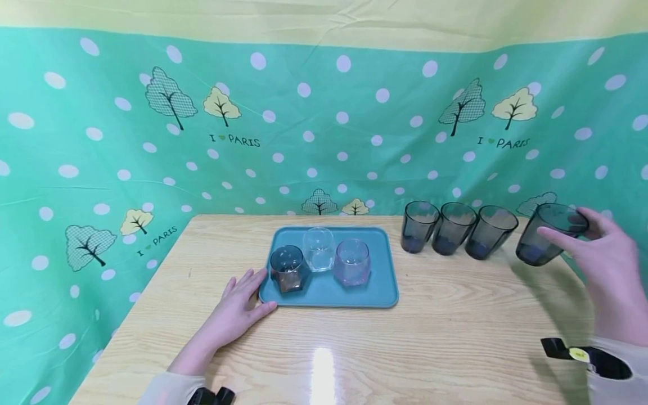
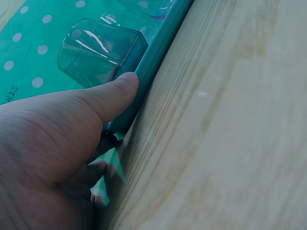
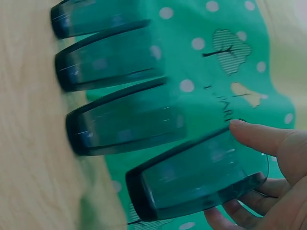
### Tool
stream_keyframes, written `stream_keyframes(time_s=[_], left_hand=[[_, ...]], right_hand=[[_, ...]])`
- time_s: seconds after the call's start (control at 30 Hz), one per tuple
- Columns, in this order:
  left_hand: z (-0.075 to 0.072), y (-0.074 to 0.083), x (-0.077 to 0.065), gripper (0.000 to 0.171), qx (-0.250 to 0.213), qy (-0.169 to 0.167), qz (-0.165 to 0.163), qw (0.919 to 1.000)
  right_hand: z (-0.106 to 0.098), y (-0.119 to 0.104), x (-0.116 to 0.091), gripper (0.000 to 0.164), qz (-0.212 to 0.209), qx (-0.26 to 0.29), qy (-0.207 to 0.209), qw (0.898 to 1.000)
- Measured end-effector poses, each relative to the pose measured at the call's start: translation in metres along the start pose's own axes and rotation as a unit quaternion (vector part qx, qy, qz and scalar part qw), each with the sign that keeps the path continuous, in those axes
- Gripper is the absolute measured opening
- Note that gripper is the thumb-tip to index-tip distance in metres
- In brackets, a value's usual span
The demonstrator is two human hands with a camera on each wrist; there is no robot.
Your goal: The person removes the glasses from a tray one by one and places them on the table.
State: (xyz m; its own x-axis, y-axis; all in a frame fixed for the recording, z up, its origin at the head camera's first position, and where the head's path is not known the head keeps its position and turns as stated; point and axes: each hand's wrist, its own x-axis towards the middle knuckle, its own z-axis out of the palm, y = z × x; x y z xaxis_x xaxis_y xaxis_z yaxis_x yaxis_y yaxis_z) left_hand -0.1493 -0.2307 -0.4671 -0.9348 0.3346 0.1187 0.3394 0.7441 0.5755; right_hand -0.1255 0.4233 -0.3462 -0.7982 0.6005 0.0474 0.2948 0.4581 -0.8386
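My right hand (image 1: 602, 253) grips a dark tinted glass (image 1: 544, 239) near its rim, thumb on one side and fingers on the other. That glass is tilted and raised, its base above the tabletop in the right wrist view. Three matching dark glasses (image 1: 455, 228) stand in a row to its left. At the front left corner of a blue tray (image 1: 329, 299), my left hand (image 1: 238, 309) rests with fingers extended and the thumb on the rim. On the tray are a short dark tumbler (image 1: 289, 270), a clear tumbler (image 1: 319, 250) and a pinkish tumbler (image 1: 352, 263).
The wooden table (image 1: 405, 349) carries the tray near its back edge, with the dark glasses to the right of it. Behind stands a green dotted cloth (image 1: 324, 135) with printed trees, which hangs along the back and sides.
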Motion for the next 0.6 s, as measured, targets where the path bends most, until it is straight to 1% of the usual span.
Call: stream_keyframes(time_s=[0.07,0.2,0.37,0.4,0.47,0.6], left_hand=[[0.0,0.0,0.0,0.088,0.0,0.0,-0.001,1.0],[0.0,0.001,0.0,0.088,0.001,-0.001,-0.002,1.0],[0.0,0.0,0.0,0.088,0.003,-0.001,-0.002,1.0],[0.0,0.0,0.0,0.088,0.004,-0.001,-0.001,1.0],[-0.001,0.0,0.0,0.088,0.004,-0.001,0.0,1.0],[-0.001,0.0,0.0,0.088,0.002,-0.004,-0.001,1.0]], right_hand=[[0.003,0.003,0.004,0.101,0.009,-0.004,-0.001,1.0],[0.008,0.009,0.012,0.101,0.029,0.021,0.007,0.999],[0.013,0.014,0.019,0.105,0.063,0.025,0.007,0.998],[0.014,0.016,0.02,0.106,0.066,0.02,0.005,0.998],[0.016,0.018,0.022,0.107,0.069,0.03,-0.001,0.997],[0.02,0.024,0.023,0.11,0.063,0.032,-0.012,0.997]])
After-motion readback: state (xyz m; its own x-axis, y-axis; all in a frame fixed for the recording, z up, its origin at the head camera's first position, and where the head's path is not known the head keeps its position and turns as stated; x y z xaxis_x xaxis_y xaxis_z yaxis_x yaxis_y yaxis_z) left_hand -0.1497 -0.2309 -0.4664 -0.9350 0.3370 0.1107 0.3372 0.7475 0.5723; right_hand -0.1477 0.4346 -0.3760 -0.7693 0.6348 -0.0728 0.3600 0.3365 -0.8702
